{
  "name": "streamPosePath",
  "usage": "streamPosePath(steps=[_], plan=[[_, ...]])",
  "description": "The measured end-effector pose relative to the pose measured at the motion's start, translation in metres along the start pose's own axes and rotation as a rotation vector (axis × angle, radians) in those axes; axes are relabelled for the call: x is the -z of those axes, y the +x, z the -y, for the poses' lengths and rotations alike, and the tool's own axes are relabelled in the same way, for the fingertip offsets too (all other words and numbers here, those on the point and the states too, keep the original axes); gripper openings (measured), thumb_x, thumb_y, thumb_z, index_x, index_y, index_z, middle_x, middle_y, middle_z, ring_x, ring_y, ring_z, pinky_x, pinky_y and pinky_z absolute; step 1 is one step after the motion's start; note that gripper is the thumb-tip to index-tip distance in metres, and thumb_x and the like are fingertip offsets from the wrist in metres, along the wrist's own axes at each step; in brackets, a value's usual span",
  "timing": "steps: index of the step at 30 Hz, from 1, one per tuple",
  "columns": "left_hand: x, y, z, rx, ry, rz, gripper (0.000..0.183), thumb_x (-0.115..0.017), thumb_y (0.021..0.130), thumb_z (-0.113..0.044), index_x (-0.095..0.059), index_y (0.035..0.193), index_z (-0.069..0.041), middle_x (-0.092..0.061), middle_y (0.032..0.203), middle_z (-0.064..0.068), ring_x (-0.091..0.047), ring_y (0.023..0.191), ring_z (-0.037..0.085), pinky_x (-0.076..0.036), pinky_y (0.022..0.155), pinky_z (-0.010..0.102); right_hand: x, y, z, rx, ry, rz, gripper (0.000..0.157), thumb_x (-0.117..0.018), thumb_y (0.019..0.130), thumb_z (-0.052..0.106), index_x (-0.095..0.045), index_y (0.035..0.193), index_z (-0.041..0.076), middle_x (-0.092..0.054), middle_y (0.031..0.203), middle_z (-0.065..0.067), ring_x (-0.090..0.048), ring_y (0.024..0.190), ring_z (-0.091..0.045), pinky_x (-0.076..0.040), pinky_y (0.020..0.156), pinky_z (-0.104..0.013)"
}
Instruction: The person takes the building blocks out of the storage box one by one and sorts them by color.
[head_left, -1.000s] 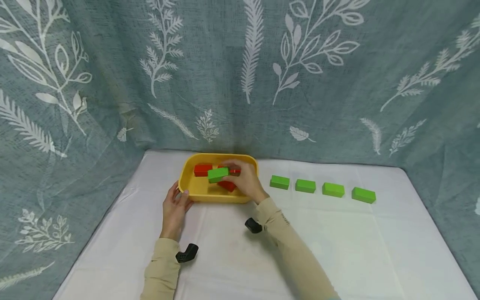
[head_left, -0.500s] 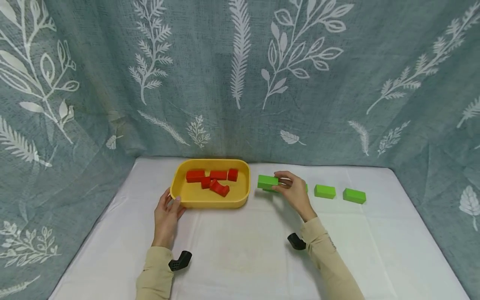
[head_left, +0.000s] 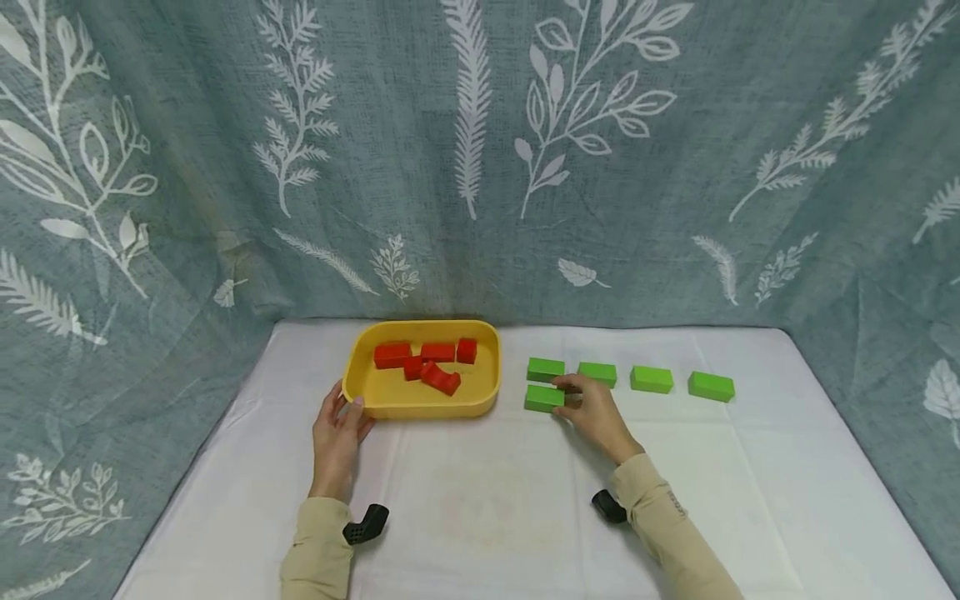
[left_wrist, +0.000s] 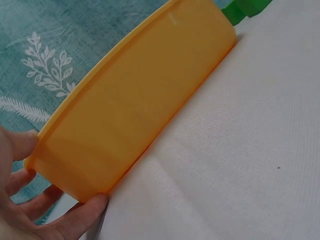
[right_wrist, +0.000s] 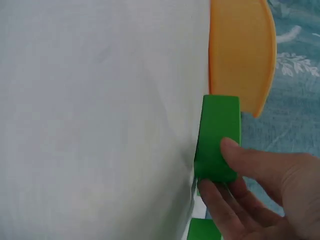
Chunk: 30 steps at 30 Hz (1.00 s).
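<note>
Between the thumb and fingers of my right hand [head_left: 596, 417] is a green block [head_left: 543, 398], low over or on the white cloth. In the right wrist view the thumb [right_wrist: 250, 160] lies on one face of this block, with fingers on its end and far side. Just behind it sits another green block [head_left: 546, 369], first in a row running right. My left hand [head_left: 335, 442] holds the near left corner of a yellow tray [head_left: 427, 411], thumb at the rim and fingers along the wall. Inside the tray lie several red blocks [head_left: 392, 356].
Further green blocks [head_left: 651, 380] continue the row to the right, spaced apart. A white cloth [head_left: 480, 508] covers the table. A blue-green curtain with white leaf patterns [head_left: 420, 167] hangs behind the tray and blocks. Black wrist devices [head_left: 366, 525] sit on the sleeves.
My right hand has carried the green block out of the tray to the right, then lowered it in front of the row's first block. The left hand stays at the tray's corner.
</note>
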<state>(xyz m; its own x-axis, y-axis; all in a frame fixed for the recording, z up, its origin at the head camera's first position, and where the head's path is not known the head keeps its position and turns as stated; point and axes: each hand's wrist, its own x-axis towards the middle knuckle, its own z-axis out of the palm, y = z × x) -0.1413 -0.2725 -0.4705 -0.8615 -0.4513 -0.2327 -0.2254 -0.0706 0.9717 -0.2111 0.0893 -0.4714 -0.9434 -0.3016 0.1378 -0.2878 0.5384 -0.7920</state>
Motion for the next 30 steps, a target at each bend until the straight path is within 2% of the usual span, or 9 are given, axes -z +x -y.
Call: streamPosePath(steps=[6,11,14,18,21,25,27,30], plan=[[-0.003,0.001,0.002,-0.026,0.002,0.012,0.06,-0.049,0.104,-0.024,-0.022,0.157,-0.021,-0.028,0.158,0.008,-0.047,0.13,0.024,-0.048,0.1,0.03,0.009,0.003,0.015,0.108,-0.055,-0.069,0.041,-0.079,0.081,0.004,-0.066,0.12,0.001,-0.061,0.124,-0.017,-0.062,0.107,-0.039,-0.056,0.089,-0.047],[0.0,0.001,0.002,-0.022,-0.002,-0.011,0.059,-0.049,0.104,-0.022,-0.023,0.157,-0.022,-0.03,0.157,0.007,-0.047,0.128,0.024,-0.049,0.099,0.029,-0.007,0.022,0.044,0.212,-0.002,-0.069,0.033,-0.077,0.084,0.005,-0.068,0.115,0.0,-0.065,0.114,-0.014,-0.063,0.101,-0.035,-0.057,0.086,-0.046],[0.0,0.001,0.001,-0.009,-0.014,-0.006,0.059,-0.049,0.104,-0.021,-0.023,0.157,-0.023,-0.03,0.157,0.007,-0.047,0.129,0.024,-0.048,0.1,0.029,-0.025,0.035,0.062,0.26,0.026,-0.014,0.032,-0.077,0.083,0.003,-0.068,0.114,-0.002,-0.066,0.111,-0.015,-0.064,0.1,-0.034,-0.058,0.085,-0.043],[-0.001,0.002,-0.001,-0.015,-0.018,0.005,0.06,-0.05,0.104,-0.021,-0.023,0.157,-0.022,-0.029,0.157,0.007,-0.047,0.13,0.023,-0.048,0.1,0.029,-0.055,0.058,0.079,0.318,-0.06,0.148,0.034,-0.075,0.086,0.005,-0.066,0.117,-0.004,-0.066,0.114,-0.019,-0.064,0.102,-0.033,-0.057,0.087,-0.039],[0.001,0.003,-0.001,-0.027,-0.015,-0.002,0.059,-0.05,0.104,-0.021,-0.023,0.157,-0.022,-0.031,0.157,0.007,-0.048,0.129,0.023,-0.049,0.099,0.028,-0.076,0.076,0.088,0.291,-0.201,0.266,0.038,-0.075,0.088,0.011,-0.065,0.121,-0.003,-0.066,0.118,-0.016,-0.062,0.107,-0.03,-0.055,0.092,-0.037],[0.001,0.001,0.0,-0.024,-0.02,-0.005,0.059,-0.05,0.103,-0.022,-0.025,0.157,-0.022,-0.032,0.156,0.007,-0.049,0.128,0.024,-0.05,0.097,0.027,-0.099,0.089,0.095,0.154,-0.379,0.313,0.048,-0.078,0.085,0.02,-0.062,0.126,0.0,-0.066,0.12,-0.012,-0.061,0.11,-0.026,-0.052,0.097,-0.035],[-0.001,0.001,0.002,-0.022,-0.022,-0.001,0.059,-0.05,0.104,-0.022,-0.025,0.156,-0.022,-0.032,0.156,0.007,-0.049,0.128,0.024,-0.05,0.097,0.026,-0.106,0.091,0.096,0.089,-0.41,0.314,0.053,-0.08,0.084,0.022,-0.061,0.128,0.001,-0.066,0.121,-0.012,-0.061,0.11,-0.025,-0.051,0.098,-0.034],[-0.002,0.001,0.004,-0.031,-0.021,0.002,0.058,-0.05,0.104,-0.021,-0.025,0.156,-0.021,-0.032,0.156,0.007,-0.048,0.129,0.023,-0.05,0.096,0.025,-0.109,0.093,0.097,0.029,-0.38,0.307,0.053,-0.08,0.084,0.017,-0.059,0.129,-0.001,-0.067,0.115,-0.012,-0.062,0.103,-0.024,-0.052,0.096,-0.033]])
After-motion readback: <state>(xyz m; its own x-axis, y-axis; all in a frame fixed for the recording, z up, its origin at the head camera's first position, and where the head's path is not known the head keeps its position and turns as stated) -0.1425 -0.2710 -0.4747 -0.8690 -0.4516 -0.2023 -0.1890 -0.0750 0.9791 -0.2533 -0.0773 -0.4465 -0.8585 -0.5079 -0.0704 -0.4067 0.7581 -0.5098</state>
